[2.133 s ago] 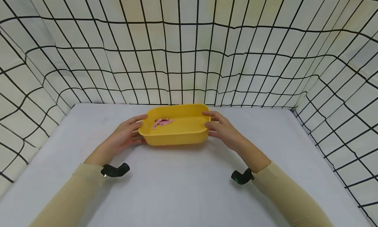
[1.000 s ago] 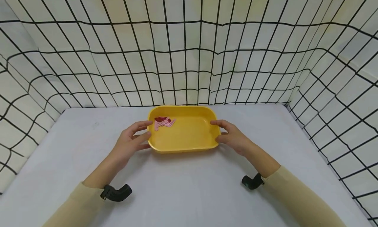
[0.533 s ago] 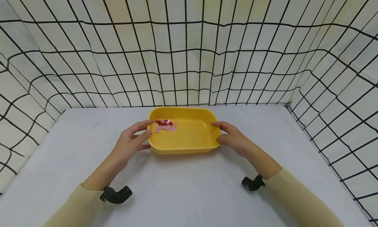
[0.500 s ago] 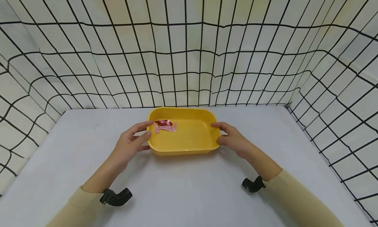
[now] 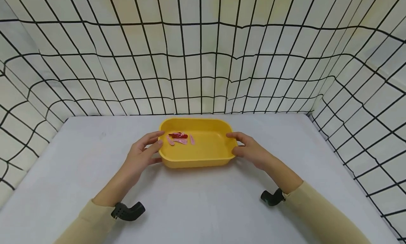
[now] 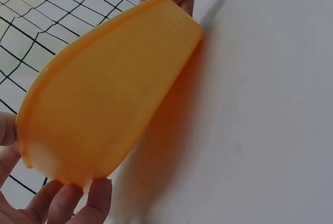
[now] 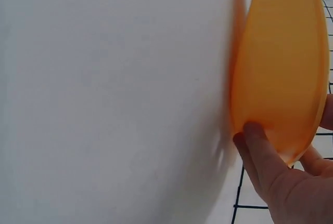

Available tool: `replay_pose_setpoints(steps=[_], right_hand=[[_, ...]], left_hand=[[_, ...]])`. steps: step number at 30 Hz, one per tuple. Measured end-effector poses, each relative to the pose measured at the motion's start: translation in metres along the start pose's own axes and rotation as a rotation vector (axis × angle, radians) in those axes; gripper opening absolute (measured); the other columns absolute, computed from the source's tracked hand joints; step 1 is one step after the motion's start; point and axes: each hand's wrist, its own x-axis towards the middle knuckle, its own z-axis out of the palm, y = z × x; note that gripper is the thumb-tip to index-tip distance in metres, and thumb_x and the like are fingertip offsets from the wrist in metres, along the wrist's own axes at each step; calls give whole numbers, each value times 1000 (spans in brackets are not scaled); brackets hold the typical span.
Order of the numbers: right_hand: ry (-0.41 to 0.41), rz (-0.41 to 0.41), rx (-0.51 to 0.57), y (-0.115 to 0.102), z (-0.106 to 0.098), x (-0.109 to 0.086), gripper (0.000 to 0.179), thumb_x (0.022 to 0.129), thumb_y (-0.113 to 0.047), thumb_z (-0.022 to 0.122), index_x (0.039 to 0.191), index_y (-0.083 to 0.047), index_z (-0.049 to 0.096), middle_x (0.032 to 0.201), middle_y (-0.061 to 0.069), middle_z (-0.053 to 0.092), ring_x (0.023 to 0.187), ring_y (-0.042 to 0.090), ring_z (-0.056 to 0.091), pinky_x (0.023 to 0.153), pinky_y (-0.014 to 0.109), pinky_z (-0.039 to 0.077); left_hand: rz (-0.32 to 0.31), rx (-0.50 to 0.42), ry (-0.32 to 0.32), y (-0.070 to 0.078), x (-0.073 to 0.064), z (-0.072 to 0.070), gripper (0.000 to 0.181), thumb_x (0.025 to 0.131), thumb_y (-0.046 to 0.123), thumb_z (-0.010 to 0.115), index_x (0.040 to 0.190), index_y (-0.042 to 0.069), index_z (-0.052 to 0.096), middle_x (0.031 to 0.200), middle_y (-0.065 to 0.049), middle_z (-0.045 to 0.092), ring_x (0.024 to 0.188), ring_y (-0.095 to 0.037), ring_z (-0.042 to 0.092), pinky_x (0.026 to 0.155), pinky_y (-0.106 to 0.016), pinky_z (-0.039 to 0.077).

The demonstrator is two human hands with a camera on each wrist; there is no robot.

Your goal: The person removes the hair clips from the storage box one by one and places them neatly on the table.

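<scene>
A yellow plastic tray (image 5: 206, 147) is held at its two ends, near the far edge of the table. My left hand (image 5: 144, 152) grips the left end, thumb at the rim and several fingertips (image 6: 99, 193) against the outer wall underneath. On the right end, my right hand (image 5: 250, 148) holds the rim and wall, its fingers (image 7: 257, 141) pressed to the outside. Inside the tray, toward the left, lie several small narrow pink pieces (image 5: 180, 141) and red pieces (image 5: 179, 135) that look like hair clips. A shadow shows beside the tray's underside in the left wrist view.
A white table surface (image 5: 203, 205) spreads in front of the tray. Black wire mesh (image 5: 203, 66) with white sheeting behind it stands along the back and both sides. A black wrist camera (image 5: 128, 211) sits by the left cuff, another black wrist camera (image 5: 272, 197) by the right.
Since the oldest frame the tray has shifted right in view and its tilt has altered. The pink and red pieces have slid slightly right and nearer and spread out. Both hands keep their hold.
</scene>
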Motion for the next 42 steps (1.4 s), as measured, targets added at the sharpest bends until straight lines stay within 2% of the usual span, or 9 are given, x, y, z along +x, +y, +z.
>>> replay_pose_setpoints(steps=[10,14,17,22,26,29,31,35,42], right_hand=[[-29,7,-210,-5,-12,0,61,89,-13,58,148,-18,43,152,12,38,108,26,61,91,36,50],[-66,19,-320,-19,-17,-3,60,92,-19,60,150,-20,42,152,10,39,114,28,58,95,42,51],[15,-38,-354,-35,-15,-3,55,95,-23,62,148,-21,44,151,7,43,125,31,55,102,48,51],[179,-203,-144,-57,12,11,38,97,-16,63,134,-18,56,138,4,56,124,28,57,100,43,54],[57,-179,108,-61,39,32,37,98,-11,61,134,-10,56,135,16,57,116,31,61,94,38,57],[-26,-102,157,-57,52,50,42,99,-10,59,140,-8,50,134,23,55,114,36,60,92,38,58],[-30,-64,94,-53,59,59,43,99,-11,59,141,-8,50,129,21,57,108,36,61,89,38,59],[14,-50,-242,-51,69,68,39,98,-18,62,136,-15,57,120,11,61,104,29,60,88,38,56],[15,-100,-652,-52,87,72,31,96,-17,62,126,-15,67,118,6,61,109,22,53,99,36,48]], left_hand=[[-62,-71,-114,-17,2,0,51,104,28,54,152,20,39,150,-20,34,121,-39,58,88,-43,59],[-77,-134,-156,-23,3,-2,54,103,30,55,153,20,36,152,-20,33,120,-40,58,88,-45,59],[-71,-168,-172,-27,4,-4,55,103,30,55,153,19,36,154,-19,31,126,-42,53,89,-47,58],[-70,-205,-205,-33,8,-6,59,103,33,56,155,20,33,160,-15,25,135,-43,44,92,-47,57],[-63,-238,-228,-37,11,-8,62,101,35,58,156,19,31,161,-13,23,136,-43,43,93,-48,56],[-54,-249,-235,-39,13,-10,63,101,34,58,156,19,31,161,-13,23,137,-44,43,93,-49,56],[-49,-256,-239,-40,14,-11,62,101,33,59,155,18,32,160,-14,25,137,-44,42,93,-50,56],[-36,-253,-250,-42,17,-12,62,101,32,60,155,18,34,158,-14,27,136,-43,43,92,-50,56],[-32,-254,-278,-44,19,-14,60,102,30,59,155,18,33,157,-15,27,136,-43,42,92,-50,56]])
